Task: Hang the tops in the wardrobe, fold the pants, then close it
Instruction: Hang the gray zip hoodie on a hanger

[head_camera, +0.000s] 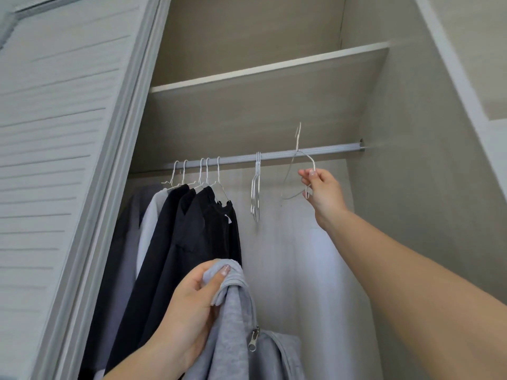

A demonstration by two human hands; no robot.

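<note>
My left hand [189, 308] grips a grey zip-up top [236, 338] by a bunched part near its collar, low in the open wardrobe. My right hand [322, 192] pinches a white wire hanger [297, 160], tilted with its hook raised above the grey rail [315, 151]. Several tops, black, white and dark grey [192, 231], hang on white hangers at the rail's left end. Bare white hangers [256, 187] hang together at the rail's middle.
A slatted sliding door [60, 160] stands at the left of the opening. A shelf [269, 67] spans the wardrobe above the rail. The wardrobe's right side wall [406, 133] is close behind my right hand.
</note>
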